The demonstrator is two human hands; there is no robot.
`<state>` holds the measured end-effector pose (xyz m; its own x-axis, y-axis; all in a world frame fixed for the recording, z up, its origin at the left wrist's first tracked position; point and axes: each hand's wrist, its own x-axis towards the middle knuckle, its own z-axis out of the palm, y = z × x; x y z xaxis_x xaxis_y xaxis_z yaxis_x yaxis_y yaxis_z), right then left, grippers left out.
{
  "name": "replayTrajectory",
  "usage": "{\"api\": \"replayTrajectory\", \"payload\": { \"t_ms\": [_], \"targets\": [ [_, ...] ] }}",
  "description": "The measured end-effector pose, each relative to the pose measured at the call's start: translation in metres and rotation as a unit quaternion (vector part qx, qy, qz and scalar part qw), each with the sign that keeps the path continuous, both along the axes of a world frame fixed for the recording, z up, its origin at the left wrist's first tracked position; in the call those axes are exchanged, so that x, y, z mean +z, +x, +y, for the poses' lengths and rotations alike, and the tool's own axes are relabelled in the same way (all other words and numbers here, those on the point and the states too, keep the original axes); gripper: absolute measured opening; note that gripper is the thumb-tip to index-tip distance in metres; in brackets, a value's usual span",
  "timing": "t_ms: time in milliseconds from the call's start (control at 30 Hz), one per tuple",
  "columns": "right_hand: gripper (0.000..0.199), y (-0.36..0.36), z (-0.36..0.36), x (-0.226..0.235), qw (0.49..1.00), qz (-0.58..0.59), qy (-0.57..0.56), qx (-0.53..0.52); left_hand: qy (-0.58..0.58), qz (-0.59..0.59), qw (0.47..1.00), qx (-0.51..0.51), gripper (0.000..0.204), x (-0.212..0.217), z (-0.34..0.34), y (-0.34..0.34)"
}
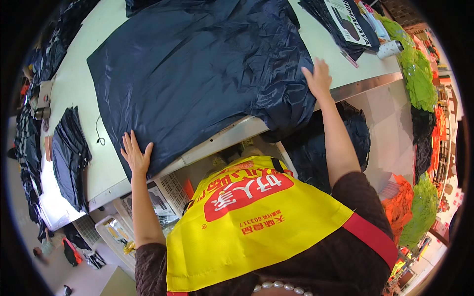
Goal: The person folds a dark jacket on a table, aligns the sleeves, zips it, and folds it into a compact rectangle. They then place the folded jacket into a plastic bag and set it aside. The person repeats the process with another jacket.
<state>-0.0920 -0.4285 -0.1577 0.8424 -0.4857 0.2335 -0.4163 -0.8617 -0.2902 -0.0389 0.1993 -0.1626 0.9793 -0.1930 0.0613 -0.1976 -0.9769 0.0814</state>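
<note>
A large piece of dark navy, shiny fabric [192, 74] is spread over the pale work table [111, 170]. Its near edge hangs over the table's front, and the right part is gathered and wrinkled. My left hand [136, 154] rests on the fabric's lower left corner with fingers spread. At the fabric's right edge, my right hand [318, 79] has its fingers apart, the thumb against or close to the cloth. Neither hand grips anything.
Folded dark cloth [70, 155] lies on the table's left side. At the back right are dark pieces with a printed card [347, 22] and a white thread cone [390, 50]. Dark fabric [345, 135] sits below the table edge; lime green cloth [412, 64] is piled farther right.
</note>
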Motion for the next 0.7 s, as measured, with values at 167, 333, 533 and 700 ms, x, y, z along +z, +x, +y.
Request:
{"api": "replayTrajectory", "payload": {
  "t_ms": [167,333,533,700],
  "targets": [
    [0.06,-0.147,0.073,-0.036,0.833,-0.315,0.387,-0.238,-0.235,-0.039,0.958,-0.16,0.049,0.035,-0.126,-0.006],
    [0.066,-0.161,0.094,-0.113,0.886,-0.126,0.447,0.018,-0.241,0.101,0.862,-0.434,0.049,0.041,-0.271,-0.031],
    [0.03,-0.149,0.046,0.08,0.678,0.284,0.678,-0.009,-0.079,0.053,0.879,-0.467,0.057,0.032,-0.281,-0.037],
    [0.039,-0.062,0.103,0.178,0.652,0.038,0.751,0.097,-0.076,0.038,0.878,-0.471,0.059,0.024,-0.28,-0.037]
  ]
}}
